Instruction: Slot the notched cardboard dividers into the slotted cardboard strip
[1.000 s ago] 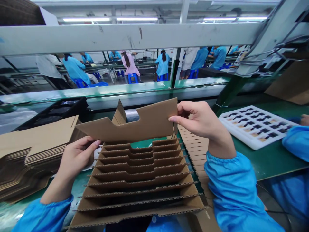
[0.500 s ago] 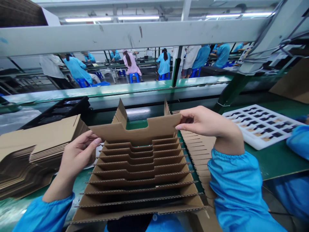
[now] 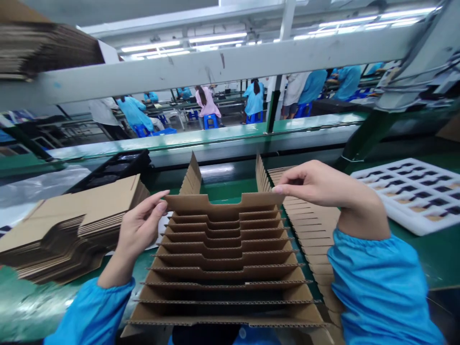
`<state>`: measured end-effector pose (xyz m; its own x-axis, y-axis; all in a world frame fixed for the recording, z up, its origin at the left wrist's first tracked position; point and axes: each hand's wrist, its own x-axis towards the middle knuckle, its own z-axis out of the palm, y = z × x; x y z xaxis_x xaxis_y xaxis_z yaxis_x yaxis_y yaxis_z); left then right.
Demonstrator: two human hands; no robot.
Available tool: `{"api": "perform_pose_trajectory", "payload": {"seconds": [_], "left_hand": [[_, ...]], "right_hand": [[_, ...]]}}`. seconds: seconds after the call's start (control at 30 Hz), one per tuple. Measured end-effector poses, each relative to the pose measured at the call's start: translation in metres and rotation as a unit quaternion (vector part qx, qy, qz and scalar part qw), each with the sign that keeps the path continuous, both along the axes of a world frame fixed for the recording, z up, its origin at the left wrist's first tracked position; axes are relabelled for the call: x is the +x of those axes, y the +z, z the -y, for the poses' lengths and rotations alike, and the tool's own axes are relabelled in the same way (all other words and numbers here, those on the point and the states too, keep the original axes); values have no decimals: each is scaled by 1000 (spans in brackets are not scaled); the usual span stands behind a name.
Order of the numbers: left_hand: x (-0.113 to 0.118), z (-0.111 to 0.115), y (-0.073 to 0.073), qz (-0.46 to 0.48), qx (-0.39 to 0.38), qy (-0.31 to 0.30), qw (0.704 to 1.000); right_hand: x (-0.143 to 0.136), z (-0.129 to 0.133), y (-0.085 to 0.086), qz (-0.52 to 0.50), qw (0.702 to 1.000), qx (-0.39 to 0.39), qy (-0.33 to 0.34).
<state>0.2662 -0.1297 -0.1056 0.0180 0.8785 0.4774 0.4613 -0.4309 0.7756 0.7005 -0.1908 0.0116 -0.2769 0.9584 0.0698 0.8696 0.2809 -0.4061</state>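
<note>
Past my divider row [image 3: 230, 268], open green tabletop [image 3: 230, 188] lies between two upright cardboard strips, walling either side

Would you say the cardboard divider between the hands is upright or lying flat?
The divider is upright: its notched edge faces up, left hand and right hand at its ends.

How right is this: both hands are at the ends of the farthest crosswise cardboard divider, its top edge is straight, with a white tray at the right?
One error: in the head view the cardboard divider has a notched, not straight, top edge. The left hand and right hand are at its ends, with the white tray at the right.
</note>
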Motion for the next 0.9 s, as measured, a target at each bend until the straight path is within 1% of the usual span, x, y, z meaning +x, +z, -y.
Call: {"api": "perform_pose_trajectory", "payload": {"seconds": [0.07, 0.13, 0.23, 0.3, 0.37, 0.43, 0.5, 0.53, 0.57, 0.6, 0.63, 0.67, 0.7, 0.73, 0.77, 0.8, 0.83, 0.87, 0.9], "left_hand": [[6, -3, 3, 10, 0, 22, 1000], [12, -9, 4, 9, -16, 29, 999], [19, -15, -1, 45, -70, 5, 997], [21, -17, -5, 97, -98, -5, 990], [21, -20, -8, 128, -116, -7, 985], [20, -23, -9, 138, -144, -23, 980], [20, -25, -7, 138, -187, -57, 971], [21, -24, -5, 128, -200, -71, 969], [22, -20, -2, 109, -191, -75, 973], [23, -15, 3, 78, -154, -70, 982], [22, -7, 9, 37, -92, -56, 993], [19, 1, 17, -9, -11, -37, 999], [12, 8, 26, -56, 73, -17, 996], [2, 13, 37, -101, 145, 0, 984], [-13, 15, 49, -144, 192, 13, 971], [-32, 13, 62, -183, 206, 20, 961], [-55, 6, 74, -223, 191, 16, 956], [-80, -5, 86, -261, 145, 8, 954], [-105, -19, 96, -294, 88, -16, 952]], "right_hand": [[-3, -5, -5, -2, 1000, 23, -8], [-7, -12, -12, 7, 1000, 13, 5], [-13, -23, -20, 25, 999, -20, 23], [-15, -28, -25, 35, 999, -29, 12], [-16, -33, -29, 37, 999, -39, 2], [-15, -37, -32, 33, 998, -56, 6], [-13, -40, -34, 28, 997, -71, 16], [-13, -41, -34, 26, 997, -75, 21], [-13, -41, -33, 24, 996, -77, 26], [-13, -40, -33, 22, 996, -79, 32], [-15, -39, -32, 19, 996, -82, 39], [-16, -37, -31, 16, 995, -83, 46], [-18, -36, -31, 15, 995, -83, 51], [-19, -34, -31, 15, 995, -82, 54], [-21, -32, -31, 16, 995, -80, 56], [-23, -31, -31, 17, 995, -78, 57], [-25, -29, -31, 18, 995, -77, 57], [-26, -28, -30, 18, 995, -79, 59], [-28, -28, -30, 17, 995, -79, 63]]}}
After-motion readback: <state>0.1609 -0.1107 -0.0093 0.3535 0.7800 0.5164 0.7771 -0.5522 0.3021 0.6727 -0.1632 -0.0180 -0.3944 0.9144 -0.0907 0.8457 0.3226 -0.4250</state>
